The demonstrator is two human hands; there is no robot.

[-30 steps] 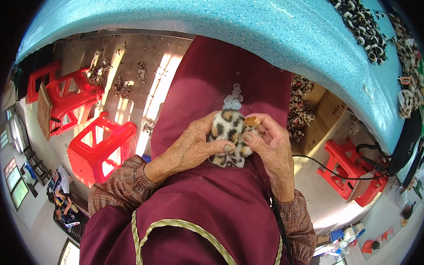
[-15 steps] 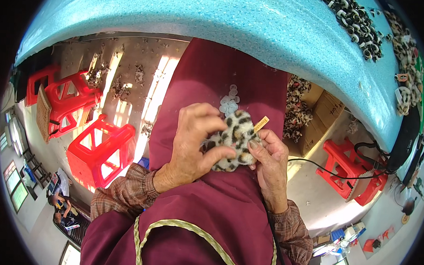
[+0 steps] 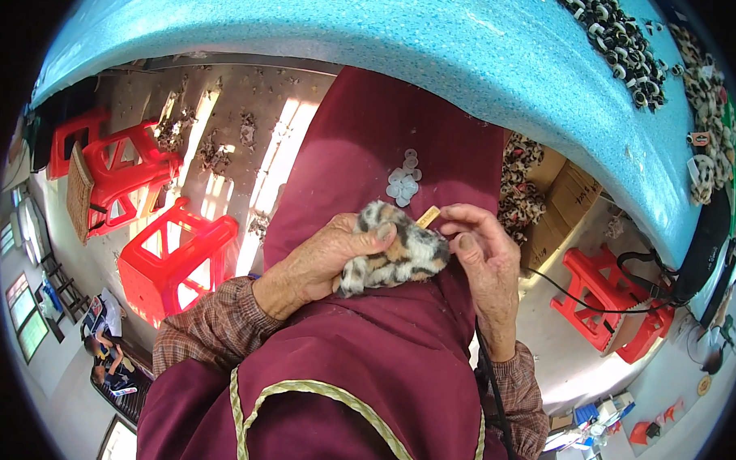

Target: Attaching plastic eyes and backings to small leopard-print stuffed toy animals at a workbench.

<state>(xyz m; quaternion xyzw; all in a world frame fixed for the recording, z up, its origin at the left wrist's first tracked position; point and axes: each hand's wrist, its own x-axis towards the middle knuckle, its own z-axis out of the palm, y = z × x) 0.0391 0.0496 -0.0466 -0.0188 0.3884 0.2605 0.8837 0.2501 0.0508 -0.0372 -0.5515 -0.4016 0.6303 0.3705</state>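
A: Head view, left hand (image 3: 327, 249)?
B: Fingers clamped on leopard-print plush piece (image 3: 412, 254), over maroon apron (image 3: 364, 343).
A: Right hand (image 3: 492, 260)?
B: Fingers loosely curled beside plush's tan tag (image 3: 428, 216); can't tell if gripping. Translucent discs (image 3: 403, 185) beyond.

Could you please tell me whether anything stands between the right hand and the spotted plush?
Nothing visible does. The right hand is close beside the right end of the spotted plush, while the left hand grips the other end. A small yellow tag sticks up at its upper edge, leaving the right end uncovered.
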